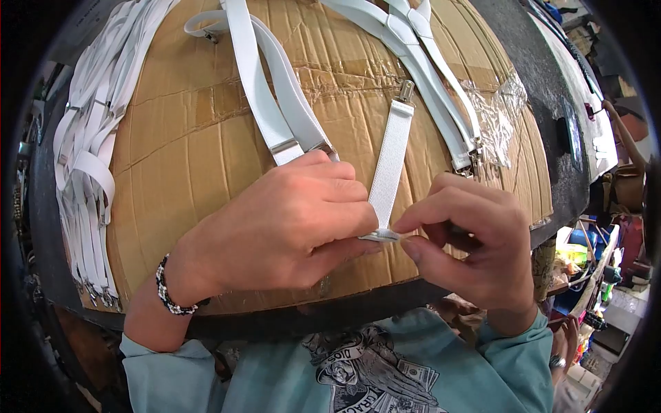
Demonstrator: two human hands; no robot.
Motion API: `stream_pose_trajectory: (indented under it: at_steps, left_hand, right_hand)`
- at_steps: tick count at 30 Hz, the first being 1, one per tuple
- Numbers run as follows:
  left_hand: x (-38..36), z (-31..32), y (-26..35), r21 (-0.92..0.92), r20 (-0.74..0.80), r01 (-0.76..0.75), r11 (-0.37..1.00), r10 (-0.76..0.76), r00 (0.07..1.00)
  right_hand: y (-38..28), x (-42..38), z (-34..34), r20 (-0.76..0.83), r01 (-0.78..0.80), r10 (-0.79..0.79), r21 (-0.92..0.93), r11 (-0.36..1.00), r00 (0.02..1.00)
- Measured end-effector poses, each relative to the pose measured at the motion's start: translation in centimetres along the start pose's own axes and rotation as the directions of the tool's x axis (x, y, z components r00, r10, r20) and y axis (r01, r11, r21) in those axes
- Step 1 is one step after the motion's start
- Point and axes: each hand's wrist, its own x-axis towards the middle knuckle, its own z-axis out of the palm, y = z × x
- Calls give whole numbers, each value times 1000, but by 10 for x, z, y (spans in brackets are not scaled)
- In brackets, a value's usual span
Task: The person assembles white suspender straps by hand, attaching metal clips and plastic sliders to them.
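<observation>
White elastic strap (390, 165) extends over the cardboard (186, 165) at centre, metal clip (406, 91) at its far end. Left hand (296, 213): grip closed, pinching the strap's near end. Right hand (475, 241): grip slightly parted there, hold unconfirmed.

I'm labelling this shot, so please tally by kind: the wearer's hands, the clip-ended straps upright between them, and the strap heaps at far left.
Hands (left hand, right hand): 2
Clip-ended strap: 1
Strap heap: 1
Total: 4
</observation>
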Motion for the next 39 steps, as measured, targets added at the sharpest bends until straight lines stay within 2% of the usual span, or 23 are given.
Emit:
stream_pose_trajectory:
  at_steps: [3, 6, 21, 25, 30, 34, 39]
  left_hand:
    - [-1, 0, 0, -2, 6, -5, 1000, 5, 1000]
    - [-1, 0, 1, 9, -3, -17, 1000, 17, 1000]
    - [-1, 7, 4, 38, -35, -40, 998, 41, 999]
    - [0, 10, 5, 48, -58, -14, 999, 17, 998]
    - [-1, 10, 7, 71, -89, 18, 997, -12, 996]
    - [1, 16, 8, 67, -133, 30, 997, -21, 991]
    - [3, 15, 11, 79, -150, 44, 996, -32, 988]
  right_hand:
    - [2, 4, 4, -2, 183, -186, -165, 969, 983]
    - [-5, 9, 1, 71, 232, -221, -234, 944, 973]
    - [-15, 19, -11, 321, 353, -224, -432, 830, 920]
    - [-17, 18, -9, 334, 388, -243, -490, 781, 911]
    - [-29, 12, -1, 300, 355, -209, -606, 712, 931]
    - [-30, 4, 7, 254, 351, -243, -659, 665, 936]
    - [-25, 4, 11, 269, 382, -271, -679, 627, 924]
